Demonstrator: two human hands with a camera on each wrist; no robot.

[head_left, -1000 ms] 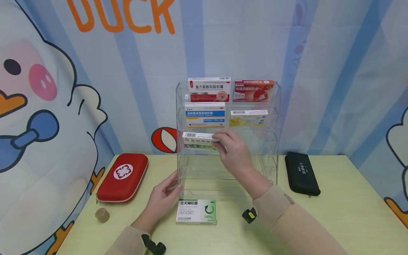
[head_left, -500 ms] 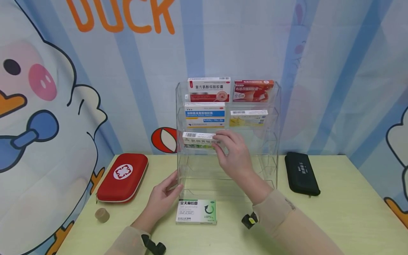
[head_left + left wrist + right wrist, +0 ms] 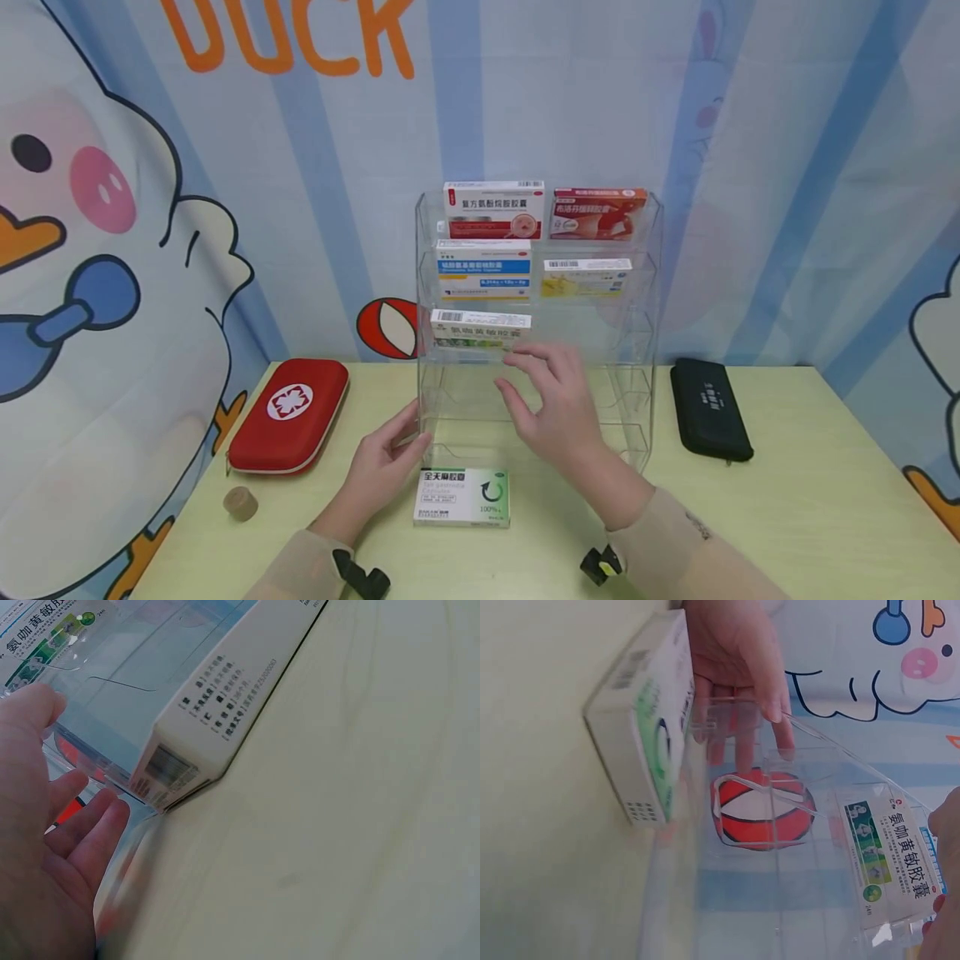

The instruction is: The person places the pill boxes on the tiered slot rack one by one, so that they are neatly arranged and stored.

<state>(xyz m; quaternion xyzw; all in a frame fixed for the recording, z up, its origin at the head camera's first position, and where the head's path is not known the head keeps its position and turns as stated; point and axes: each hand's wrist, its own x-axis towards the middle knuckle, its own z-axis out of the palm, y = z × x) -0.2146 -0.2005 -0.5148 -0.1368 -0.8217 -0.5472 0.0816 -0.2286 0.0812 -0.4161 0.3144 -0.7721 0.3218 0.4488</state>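
A clear tiered display rack (image 3: 480, 408) stands on the table. My left hand (image 3: 386, 458) grips its lower left side, thumb in front and fingers along the outer side. In the left wrist view the left hand (image 3: 67, 817) shows at the rack's edge. My right hand (image 3: 558, 400) is in front of the rack with fingers loosely bent and nothing in them, just below a white-and-green medicine box (image 3: 480, 331) that sits in the third tier's left slot. Another medicine box (image 3: 461, 498), white and green, stands before the rack's foot; the right wrist view shows this box (image 3: 649, 720) close up.
Upper tiers hold a white-and-red box (image 3: 493, 208), a red box (image 3: 597, 215), a blue-and-white box (image 3: 483, 268) and a yellow-and-white box (image 3: 587, 279). Left lie a red first-aid case (image 3: 322, 417) and a small brown cylinder (image 3: 241, 504); right, a black case (image 3: 711, 408).
My right hand has let go of the white-and-green medicine box in the third tier and moved down, away from it. The left hand stays at the rack's side.
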